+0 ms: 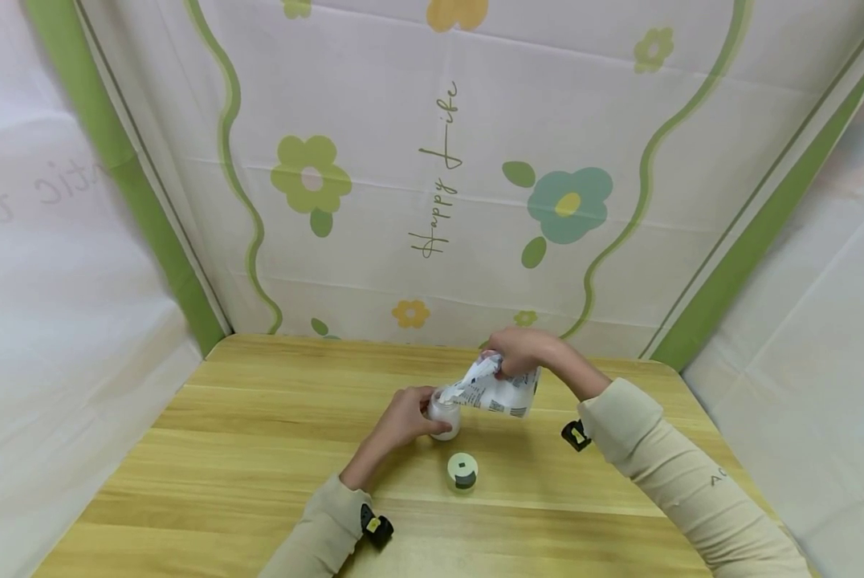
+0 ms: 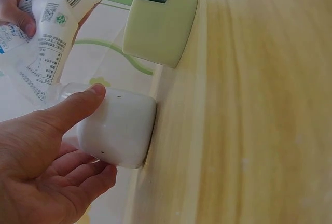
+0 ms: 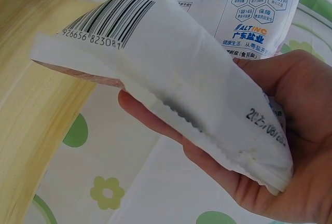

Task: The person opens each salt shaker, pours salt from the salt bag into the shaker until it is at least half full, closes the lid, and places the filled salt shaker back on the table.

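Note:
A small jar (image 1: 444, 427) stands on the table, its lower part white in the left wrist view and its upper rim clear. My left hand (image 1: 405, 419) grips it from the left, thumb on the near side and fingers curled around the other. With my right hand (image 1: 516, 351) I hold a white printed salt bag (image 1: 503, 395), tilted so its narrowed end meets the jar's mouth. Barcode and blue print show on the bag (image 3: 155, 53) in the right wrist view. In front of the jar sits a pale green lid (image 2: 161, 29) with a dark green flap.
The wooden table (image 1: 222, 449) reaches to a floral cloth wall (image 1: 374, 265) at the back. White cloth also hangs on both sides. A black strap mount (image 1: 376, 527) is on the left sleeve, and another mount (image 1: 576, 435) is by the right cuff.

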Motion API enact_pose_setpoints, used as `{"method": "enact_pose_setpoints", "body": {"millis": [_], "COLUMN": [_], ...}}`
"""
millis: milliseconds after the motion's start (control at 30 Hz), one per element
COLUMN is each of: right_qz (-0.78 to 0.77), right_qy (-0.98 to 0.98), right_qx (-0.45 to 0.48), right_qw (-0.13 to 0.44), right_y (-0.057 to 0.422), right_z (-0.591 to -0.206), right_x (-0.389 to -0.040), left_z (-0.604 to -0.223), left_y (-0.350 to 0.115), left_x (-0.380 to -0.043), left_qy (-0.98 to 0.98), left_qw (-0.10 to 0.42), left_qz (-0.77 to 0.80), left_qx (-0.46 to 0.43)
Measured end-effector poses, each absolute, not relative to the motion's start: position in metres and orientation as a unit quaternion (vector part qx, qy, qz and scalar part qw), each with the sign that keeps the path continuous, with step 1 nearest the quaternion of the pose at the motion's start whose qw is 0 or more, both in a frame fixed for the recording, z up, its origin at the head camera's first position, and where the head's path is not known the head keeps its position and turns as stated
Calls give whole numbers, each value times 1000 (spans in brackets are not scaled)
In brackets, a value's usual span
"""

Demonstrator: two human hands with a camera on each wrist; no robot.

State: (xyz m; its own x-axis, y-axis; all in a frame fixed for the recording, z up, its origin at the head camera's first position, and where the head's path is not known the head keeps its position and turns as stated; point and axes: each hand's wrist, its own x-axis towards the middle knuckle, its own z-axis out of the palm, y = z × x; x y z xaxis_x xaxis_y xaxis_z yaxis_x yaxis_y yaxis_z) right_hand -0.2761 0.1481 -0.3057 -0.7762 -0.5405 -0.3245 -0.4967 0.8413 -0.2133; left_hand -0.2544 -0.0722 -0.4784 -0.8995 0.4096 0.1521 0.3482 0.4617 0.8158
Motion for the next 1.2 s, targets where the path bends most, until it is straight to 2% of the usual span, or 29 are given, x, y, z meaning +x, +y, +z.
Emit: {"method": "enact_pose_setpoints", "body": {"millis": [1200], "right_qz": [-60], "right_qy": [940], "right_qx": [-274], "right_qw": [195], "right_y": [149], "right_z": [-306], "right_x": [-278], "left_z": [-482], "left_y": [-73], "left_x": [-256], "left_qy": [859], "left_qw": [26], "left_qz": [460], "left_qx": [224]}}
